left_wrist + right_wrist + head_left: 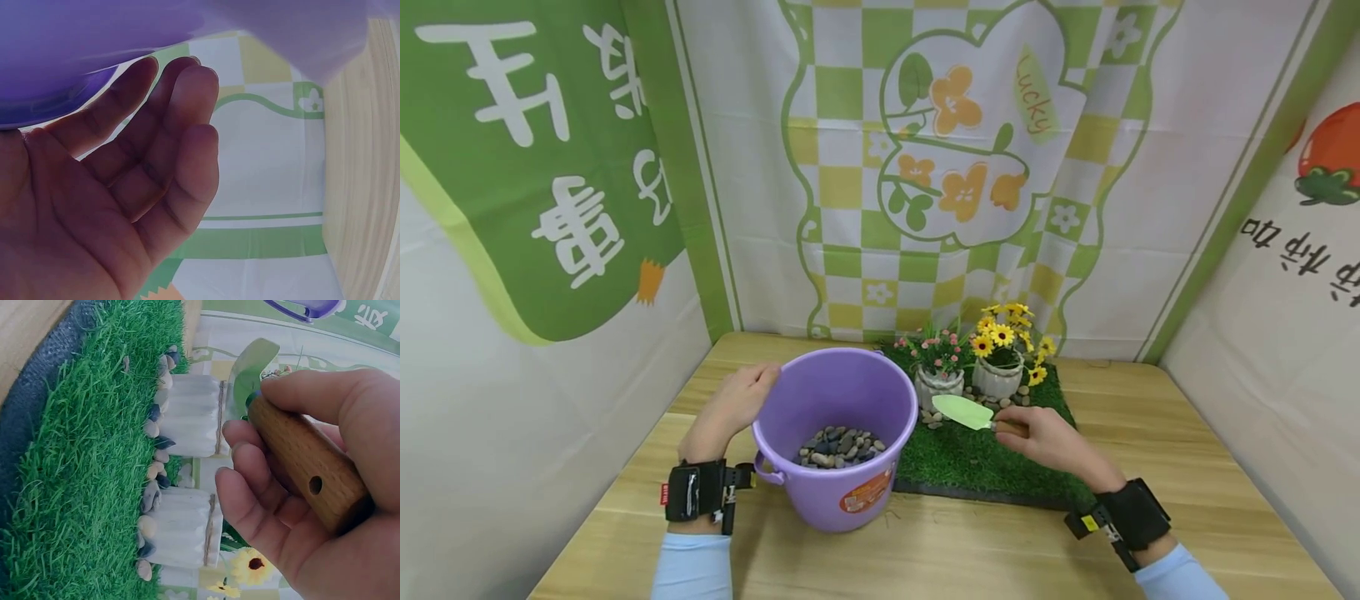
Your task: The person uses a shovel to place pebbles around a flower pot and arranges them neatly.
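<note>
A purple bucket (868, 375) stands on the table at centre left, with several smooth pebbles (841, 447) at its bottom. At its left rim, my left hand (739, 408) holds the bucket; the left wrist view shows bent fingers (187, 100) by the purple wall, the thumb hidden. Over the turf mat, my right hand (1037, 433) grips a small trowel by its wooden handle (306, 465). The light green trowel blade (962, 411) points left, towards the bucket, with no stones visible on it.
Behind the trowel, a pot of pink flowers (940, 383) and a pot of yellow flowers (997, 377) stand on the green turf mat (977, 467). Pebbles (150, 497) line the pot bases. Printed cloth (760, 208) encloses the wooden table (1150, 433).
</note>
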Available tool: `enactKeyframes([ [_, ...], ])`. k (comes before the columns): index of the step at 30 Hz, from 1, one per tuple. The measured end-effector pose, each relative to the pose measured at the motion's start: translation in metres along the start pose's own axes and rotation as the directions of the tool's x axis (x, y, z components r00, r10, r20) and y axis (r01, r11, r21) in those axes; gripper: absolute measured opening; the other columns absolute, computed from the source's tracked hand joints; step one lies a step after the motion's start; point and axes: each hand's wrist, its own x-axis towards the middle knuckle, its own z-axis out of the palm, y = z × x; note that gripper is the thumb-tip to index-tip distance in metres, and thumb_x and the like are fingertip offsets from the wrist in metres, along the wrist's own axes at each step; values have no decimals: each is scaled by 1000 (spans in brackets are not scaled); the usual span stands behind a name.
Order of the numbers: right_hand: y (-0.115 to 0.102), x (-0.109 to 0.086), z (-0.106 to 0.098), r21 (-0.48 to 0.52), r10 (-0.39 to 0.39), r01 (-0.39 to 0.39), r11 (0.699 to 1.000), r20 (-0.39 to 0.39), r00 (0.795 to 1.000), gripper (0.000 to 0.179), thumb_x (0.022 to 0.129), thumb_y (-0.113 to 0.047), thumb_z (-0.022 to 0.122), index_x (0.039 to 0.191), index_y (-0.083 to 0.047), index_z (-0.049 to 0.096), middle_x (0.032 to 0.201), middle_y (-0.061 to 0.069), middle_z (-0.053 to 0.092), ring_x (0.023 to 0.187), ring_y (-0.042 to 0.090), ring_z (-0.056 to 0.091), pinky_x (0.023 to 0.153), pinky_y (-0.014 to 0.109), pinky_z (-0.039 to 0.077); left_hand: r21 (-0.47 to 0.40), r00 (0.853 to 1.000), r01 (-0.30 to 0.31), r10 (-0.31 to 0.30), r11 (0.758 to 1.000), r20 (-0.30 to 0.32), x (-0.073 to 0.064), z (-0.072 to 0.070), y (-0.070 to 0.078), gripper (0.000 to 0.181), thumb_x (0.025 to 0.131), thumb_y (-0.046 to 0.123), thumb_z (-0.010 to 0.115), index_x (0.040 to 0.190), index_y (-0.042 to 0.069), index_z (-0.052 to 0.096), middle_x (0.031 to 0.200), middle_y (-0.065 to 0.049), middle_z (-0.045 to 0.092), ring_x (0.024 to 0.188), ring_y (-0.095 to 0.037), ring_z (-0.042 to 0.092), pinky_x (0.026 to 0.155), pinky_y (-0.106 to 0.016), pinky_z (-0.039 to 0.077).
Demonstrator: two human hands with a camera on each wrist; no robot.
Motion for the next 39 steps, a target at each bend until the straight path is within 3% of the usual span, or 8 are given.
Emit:
enactKeyframes([
  [8,-3,-10,2,-11,52,-53,999,-58,997,30,93,-25,61,117,-8,65,82,-9,59,58,4,45,53,28,37,20,1000,2,-2,1000,-6,-1,-1,0,70,102,53,18,127,2,59,121,-19,61,114,-40,52,92,-57,42],
  [15,-4,-20,4,14,92,-91,996,-105,990,29,94,-21,61,117,-4,65,92,-5,64,71,3,56,58,26,46,23,1000,4,-4,1000,-17,-2,-1,1,66,102,52,19,118,6,63,115,-16,64,110,-38,55,89,-55,44],
  [24,14,-33,12,1,134,-136,991,-186,973,28,94,-17,60,117,-2,64,91,-2,64,64,5,52,54,26,42,26,1000,-5,6,1000,-15,-1,-1,2,65,103,50,18,119,6,63,117,-17,63,111,-39,54,90,-55,43],
  [32,27,-42,18,30,176,-174,984,-230,957,31,96,-18,58,119,3,63,101,8,67,80,15,63,64,30,52,11,1000,-1,1,1000,-19,2,-2,2,65,103,51,18,117,7,64,112,-14,64,109,-35,56,90,-53,44],
  [39,40,-53,18,-18,184,-196,980,-275,944,25,94,-12,58,114,1,64,92,5,64,76,15,58,64,34,48,2,1000,14,-14,1000,-13,-1,-2,1,65,103,50,17,123,7,61,118,-15,63,113,-37,53,92,-55,42],
])
